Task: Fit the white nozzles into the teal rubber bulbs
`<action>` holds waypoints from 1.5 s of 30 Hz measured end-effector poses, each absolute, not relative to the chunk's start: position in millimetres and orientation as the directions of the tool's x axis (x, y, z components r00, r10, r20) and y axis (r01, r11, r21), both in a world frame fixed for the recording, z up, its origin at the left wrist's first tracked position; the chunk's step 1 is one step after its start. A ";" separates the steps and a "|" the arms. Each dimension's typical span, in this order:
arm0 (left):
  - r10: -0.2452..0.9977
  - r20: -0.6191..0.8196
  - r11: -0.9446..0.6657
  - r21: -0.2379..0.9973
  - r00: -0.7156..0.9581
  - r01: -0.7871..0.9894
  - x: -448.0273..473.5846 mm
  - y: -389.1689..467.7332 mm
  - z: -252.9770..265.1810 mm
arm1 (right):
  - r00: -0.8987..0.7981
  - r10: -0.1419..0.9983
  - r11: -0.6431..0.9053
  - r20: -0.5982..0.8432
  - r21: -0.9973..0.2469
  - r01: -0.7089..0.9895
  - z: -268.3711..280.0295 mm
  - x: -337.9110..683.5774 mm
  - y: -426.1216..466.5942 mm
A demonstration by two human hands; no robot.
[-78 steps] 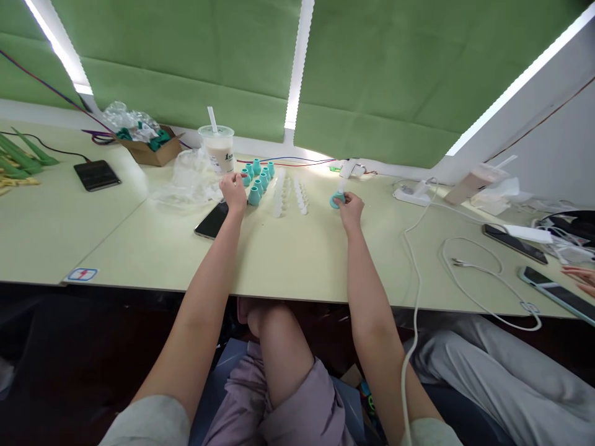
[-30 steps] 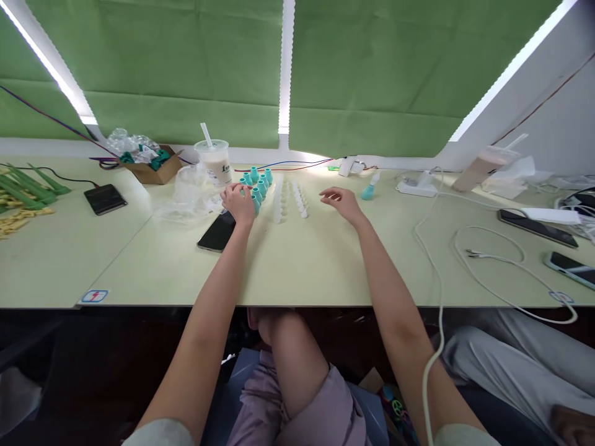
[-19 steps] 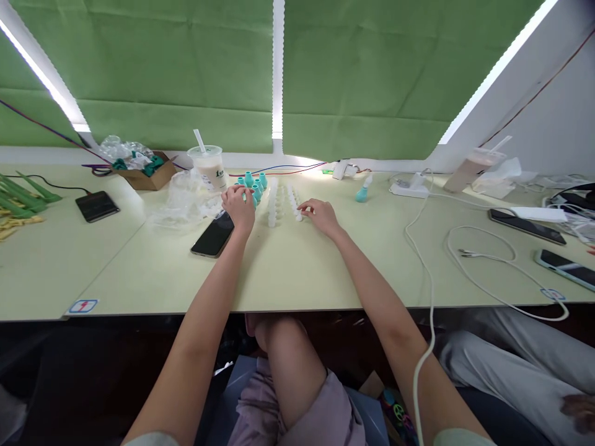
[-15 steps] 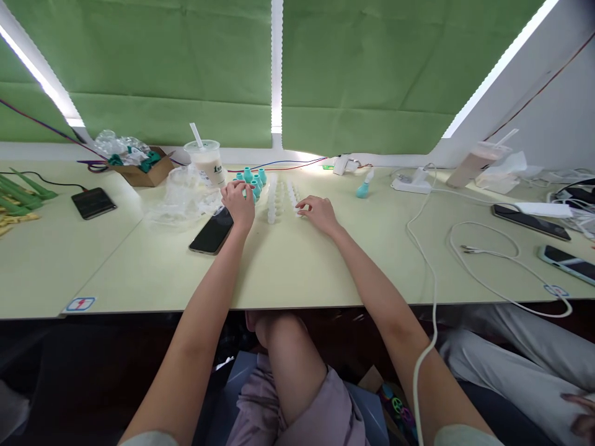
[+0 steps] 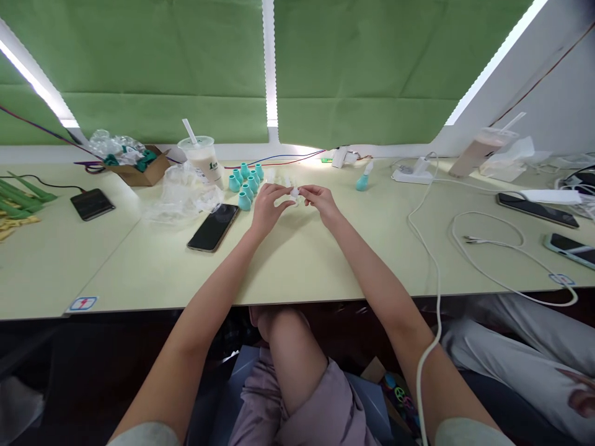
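Note:
My left hand [image 5: 269,207] and my right hand [image 5: 321,202] meet above the table, both closed with fingertips on a small white translucent piece [image 5: 294,192]. Its exact shape is too small to make out. Behind the fingers, rows of similar white translucent pieces [image 5: 287,181] are partly hidden. Several teal bulb-shaped pieces [image 5: 248,188] with open necks stand upright just left of my left hand. Farther right, a teal bulb with a white tip [image 5: 363,178] stands apart from both hands.
A black phone [image 5: 213,228] lies left of my left forearm, near a crumpled plastic bag [image 5: 179,197] and a drink cup [image 5: 204,162]. A cardboard box [image 5: 147,174] sits farther left. At right, a white cable [image 5: 425,251] runs over the table edge, beside another person's legs [image 5: 515,365].
My left hand has moved right, away from the teal bulbs, to join my right hand. My right hand has lifted a white piece from the row, and both hands now hold it.

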State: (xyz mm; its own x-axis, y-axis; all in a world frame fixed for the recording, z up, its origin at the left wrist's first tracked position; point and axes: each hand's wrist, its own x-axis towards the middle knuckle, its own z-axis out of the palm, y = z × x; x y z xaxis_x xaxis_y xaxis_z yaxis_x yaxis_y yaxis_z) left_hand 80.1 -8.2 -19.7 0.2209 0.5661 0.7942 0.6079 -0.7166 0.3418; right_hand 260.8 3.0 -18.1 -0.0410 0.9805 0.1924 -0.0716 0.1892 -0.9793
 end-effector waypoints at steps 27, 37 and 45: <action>0.753 0.637 -0.615 0.596 0.162 0.517 84.9 -8.4 -18.7 | -0.049 0.933 0.262 0.357 -0.578 0.773 -54.1 273.0 34.5; 0.768 0.605 -0.606 0.580 0.210 0.544 83.8 -7.4 -21.6 | -0.090 0.928 0.295 0.363 -0.562 0.773 -56.7 272.7 34.7; 0.764 0.610 -0.603 0.561 0.209 0.567 79.4 -1.7 -23.2 | 0.050 0.921 0.342 0.386 -0.863 0.371 -32.5 269.9 23.1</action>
State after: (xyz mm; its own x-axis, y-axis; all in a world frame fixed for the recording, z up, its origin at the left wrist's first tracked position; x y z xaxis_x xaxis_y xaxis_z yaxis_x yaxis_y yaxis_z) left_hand 79.4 -1.7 -23.2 0.2088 0.7642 0.6103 0.5673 -0.6030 0.5609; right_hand 269.9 23.1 -32.5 0.0501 0.9212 0.3860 0.3713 0.3416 -0.8634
